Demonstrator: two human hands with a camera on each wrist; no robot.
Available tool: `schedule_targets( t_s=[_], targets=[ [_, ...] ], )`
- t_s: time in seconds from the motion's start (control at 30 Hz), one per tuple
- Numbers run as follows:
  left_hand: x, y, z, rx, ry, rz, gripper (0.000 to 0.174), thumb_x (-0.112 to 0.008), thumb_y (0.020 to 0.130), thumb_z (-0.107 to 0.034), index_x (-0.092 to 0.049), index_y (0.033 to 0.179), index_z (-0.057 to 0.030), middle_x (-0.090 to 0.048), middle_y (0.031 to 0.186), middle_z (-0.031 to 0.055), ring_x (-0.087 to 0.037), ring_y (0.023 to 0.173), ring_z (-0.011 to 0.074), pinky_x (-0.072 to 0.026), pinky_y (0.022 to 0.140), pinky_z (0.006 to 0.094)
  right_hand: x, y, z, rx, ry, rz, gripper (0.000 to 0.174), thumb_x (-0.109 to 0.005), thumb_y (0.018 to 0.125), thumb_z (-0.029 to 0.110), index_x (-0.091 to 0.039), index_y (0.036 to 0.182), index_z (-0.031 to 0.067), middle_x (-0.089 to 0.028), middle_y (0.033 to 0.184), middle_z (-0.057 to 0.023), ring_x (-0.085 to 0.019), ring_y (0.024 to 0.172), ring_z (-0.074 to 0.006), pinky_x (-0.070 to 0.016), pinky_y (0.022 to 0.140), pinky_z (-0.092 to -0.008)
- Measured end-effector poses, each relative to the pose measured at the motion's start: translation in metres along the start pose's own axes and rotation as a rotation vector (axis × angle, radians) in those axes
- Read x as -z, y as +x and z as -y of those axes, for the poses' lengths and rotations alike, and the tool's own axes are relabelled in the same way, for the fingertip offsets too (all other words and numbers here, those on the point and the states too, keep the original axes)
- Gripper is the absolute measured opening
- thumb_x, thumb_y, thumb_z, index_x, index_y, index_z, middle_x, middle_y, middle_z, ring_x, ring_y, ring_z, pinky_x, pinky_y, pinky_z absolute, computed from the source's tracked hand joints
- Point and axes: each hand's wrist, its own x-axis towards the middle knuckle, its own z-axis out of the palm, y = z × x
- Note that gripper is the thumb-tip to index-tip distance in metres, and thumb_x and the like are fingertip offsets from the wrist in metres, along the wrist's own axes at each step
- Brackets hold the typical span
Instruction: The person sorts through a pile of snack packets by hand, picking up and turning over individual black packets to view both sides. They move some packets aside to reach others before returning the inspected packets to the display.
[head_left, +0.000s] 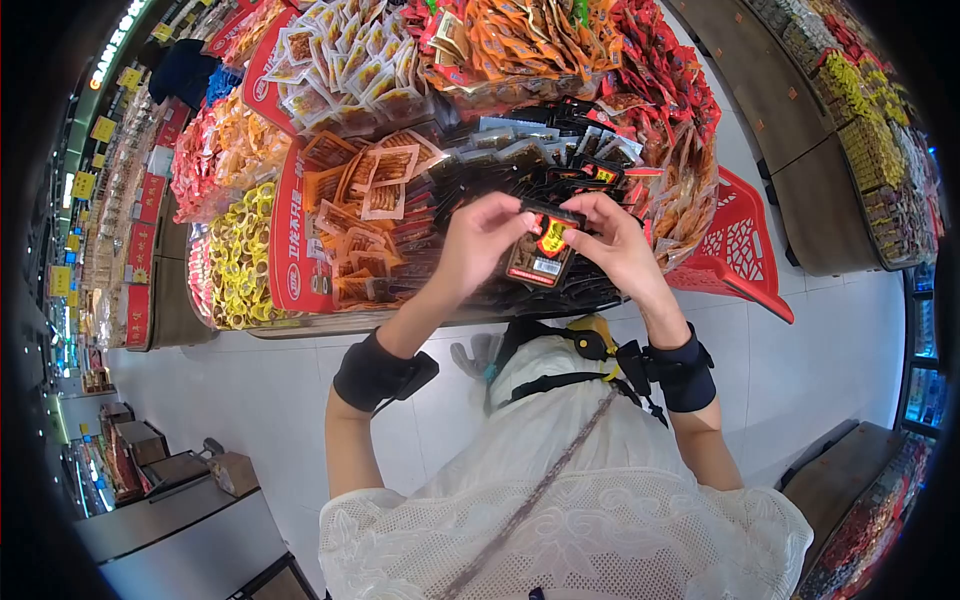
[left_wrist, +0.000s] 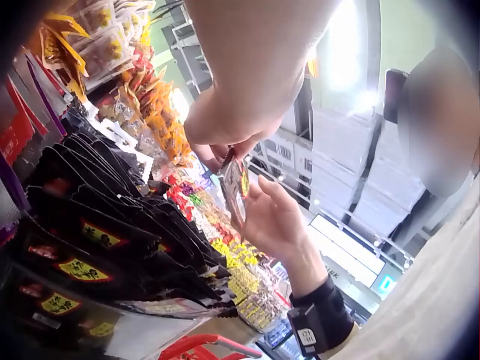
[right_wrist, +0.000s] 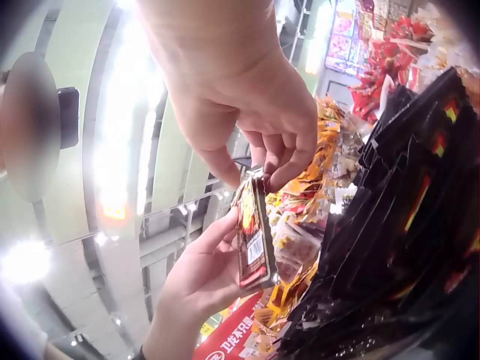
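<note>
A small black snack packet (head_left: 541,250) with a yellow and red label and a barcode is held up in front of the body. The left hand (head_left: 482,240) pinches its upper left edge, and the right hand (head_left: 615,247) pinches the upper right. In the left wrist view the packet (left_wrist: 235,187) is seen nearly edge-on between the left hand (left_wrist: 238,116) and the right hand (left_wrist: 274,221). From the right wrist, the packet's (right_wrist: 256,236) barcode side shows, with the right hand (right_wrist: 240,112) at its top and the left hand (right_wrist: 199,274) beside it.
Sloped bins hold black packets (left_wrist: 112,225), orange snack packets (head_left: 385,165) and yellow-wrapped items (head_left: 245,255). A red basket (head_left: 735,250) stands at the display's right side. Wooden shelving (head_left: 800,130) lines the right, with pale floor tiles (head_left: 810,350) between.
</note>
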Motion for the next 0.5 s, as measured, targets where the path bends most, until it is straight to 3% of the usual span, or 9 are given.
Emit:
schedule_targets(
  t_s=[0.07,0.17,0.4,0.5],
  targets=[
    [-0.01,-0.004,0.001,-0.03,-0.031,0.026,0.01,-0.06,0.081,-0.006,-0.056,0.088,-0.0007,-0.062,0.081,0.0028,-0.056,0.077,0.0055,-0.0445,0.071,0.0206,0.003,-0.002,0.009,0.002,-0.19,-0.081,0.018,-0.06,0.078,0.008,-0.058,0.094,0.0008,-0.059,0.081,-0.0014,-0.054,0.073,-0.006,-0.0431,0.062,-0.0205],
    [-0.026,-0.001,0.0,-0.028,-0.004,-0.014,0.008,-0.059,0.081,-0.002,-0.056,0.087,0.0014,-0.06,0.079,0.0028,-0.055,0.074,0.0053,-0.0446,0.066,0.0199,0.014,-0.005,0.027,-0.06,-0.38,-0.036,0.016,-0.061,0.077,0.008,-0.058,0.09,-0.0012,-0.059,0.076,-0.0014,-0.052,0.065,-0.0051,-0.0417,0.058,-0.0205],
    [-0.031,0.02,0.001,-0.036,0.209,0.067,0.017,-0.058,0.084,-0.011,-0.059,0.095,0.0019,-0.063,0.083,0.0032,-0.057,0.075,0.0066,-0.0454,0.068,0.0206,0.039,-0.001,0.015,-0.081,-0.305,-0.001,0.014,-0.058,0.08,0.004,-0.057,0.092,-0.002,-0.058,0.076,-0.0011,-0.051,0.065,-0.005,-0.0432,0.055,-0.0213],
    [-0.008,0.043,0.015,-0.13,0.334,-0.016,0.019,-0.055,0.086,-0.013,-0.058,0.097,0.0022,-0.063,0.085,0.0051,-0.059,0.078,0.0091,-0.0463,0.072,0.0219,0.059,0.008,0.024,-0.002,-0.208,-0.198,0.012,-0.057,0.081,0.004,-0.056,0.093,-0.0011,-0.058,0.077,-0.001,-0.053,0.067,-0.0046,-0.0434,0.057,-0.02]
  ],
)
